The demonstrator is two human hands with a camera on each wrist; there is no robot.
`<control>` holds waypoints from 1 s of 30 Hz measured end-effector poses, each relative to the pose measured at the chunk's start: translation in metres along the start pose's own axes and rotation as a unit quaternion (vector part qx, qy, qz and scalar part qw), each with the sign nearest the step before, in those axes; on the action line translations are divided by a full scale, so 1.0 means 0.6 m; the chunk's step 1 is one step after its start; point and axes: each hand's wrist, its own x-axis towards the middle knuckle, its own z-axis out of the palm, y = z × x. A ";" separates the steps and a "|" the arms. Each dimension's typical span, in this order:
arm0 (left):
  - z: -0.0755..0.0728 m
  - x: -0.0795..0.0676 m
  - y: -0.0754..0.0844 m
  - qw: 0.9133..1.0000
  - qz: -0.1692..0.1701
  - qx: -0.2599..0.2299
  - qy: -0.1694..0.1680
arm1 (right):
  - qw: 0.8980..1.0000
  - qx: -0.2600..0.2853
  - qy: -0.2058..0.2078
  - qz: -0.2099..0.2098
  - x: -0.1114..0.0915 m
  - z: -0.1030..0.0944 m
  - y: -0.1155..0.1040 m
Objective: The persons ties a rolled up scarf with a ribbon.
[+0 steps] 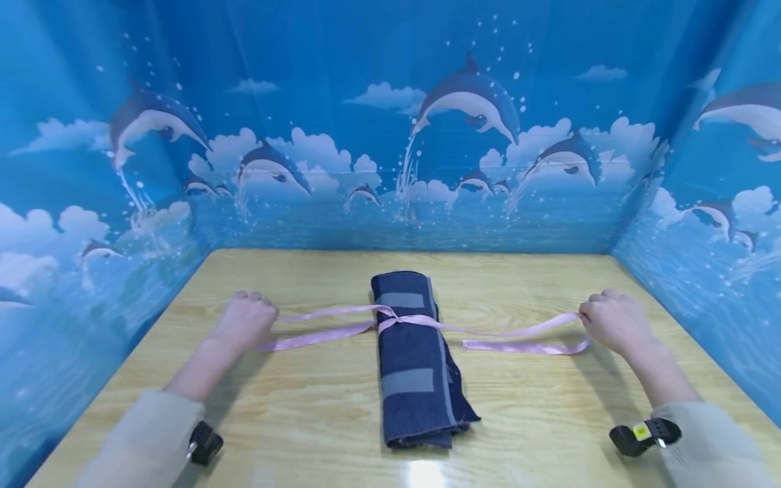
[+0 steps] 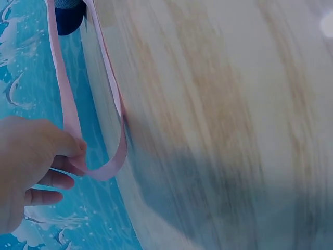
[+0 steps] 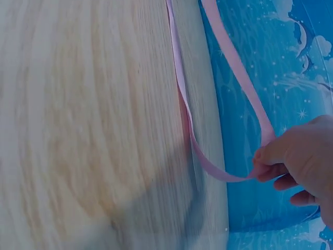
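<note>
A rolled dark blue denim bundle [image 1: 411, 352] with grey patches lies lengthwise on the table. Around its upper part runs a pink ribbon [image 1: 421, 320], crossed on top, its two ends stretched out to either side. To the left, my left hand [image 1: 247, 317] pinches one ribbon end between thumb and finger; the ribbon [image 2: 66, 99] loops below the fingertips in the left wrist view. My right hand [image 1: 613, 320] pinches the other side at the right, and from there the ribbon's tail doubles back over the table toward the bundle. Both hands are raised above the tabletop.
The light wooden table [image 1: 317, 420] is enclosed by a blue curtain [image 1: 342, 81] printed with dolphins and clouds at the back and both sides. A black wrist camera [image 1: 645, 436] sits on the right sleeve, another [image 1: 204, 444] on the left.
</note>
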 end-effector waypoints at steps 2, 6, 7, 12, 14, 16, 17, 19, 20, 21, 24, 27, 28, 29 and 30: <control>0.000 0.003 0.003 1.000 -0.009 -0.004 -0.027 | 1.000 0.006 -0.019 0.008 0.003 0.002 -0.006; -0.002 0.010 0.010 0.996 -0.042 -0.016 -0.079 | 0.997 0.025 -0.075 0.023 0.007 0.001 -0.017; -0.002 0.011 0.012 0.995 -0.051 -0.018 -0.088 | 0.995 0.031 -0.088 0.029 0.008 0.000 -0.020; -0.004 0.014 0.019 0.991 -0.096 -0.025 -0.094 | 0.987 0.073 -0.132 0.049 0.009 -0.003 -0.031; -0.007 0.017 0.021 0.989 -0.109 -0.035 -0.096 | 0.985 0.092 -0.142 0.041 0.009 -0.005 -0.035; -0.010 0.021 0.024 0.986 -0.118 -0.050 -0.102 | 0.982 0.111 -0.147 0.031 0.010 -0.008 -0.037; -0.011 0.024 0.027 0.985 -0.120 -0.060 -0.107 | 0.981 0.119 -0.148 0.025 0.012 -0.010 -0.040; -0.014 0.033 0.033 0.982 -0.122 -0.082 -0.115 | 0.979 0.143 -0.145 0.025 0.016 -0.014 -0.046; -0.015 0.038 0.037 0.982 -0.120 -0.089 -0.117 | 0.978 0.154 -0.140 0.026 0.018 -0.016 -0.051; -0.016 0.044 0.042 0.981 -0.119 -0.098 -0.117 | 0.977 0.163 -0.134 0.027 0.021 -0.018 -0.057; -0.021 0.063 0.061 0.983 -0.102 -0.118 -0.097 | 0.978 0.174 -0.112 0.016 0.030 -0.024 -0.079; -0.024 0.086 0.084 0.985 -0.079 -0.131 -0.074 | 0.983 0.165 -0.080 -0.010 0.042 -0.027 -0.107; -0.025 0.093 0.093 0.986 -0.072 -0.135 -0.070 | 0.984 0.161 -0.072 -0.021 0.046 -0.028 -0.117; -0.024 0.100 0.102 0.986 -0.066 -0.138 -0.069 | 0.985 0.158 -0.064 -0.031 0.051 -0.028 -0.127; -0.023 0.106 0.111 0.985 -0.060 -0.144 -0.068 | 0.985 0.156 -0.057 -0.042 0.055 -0.028 -0.138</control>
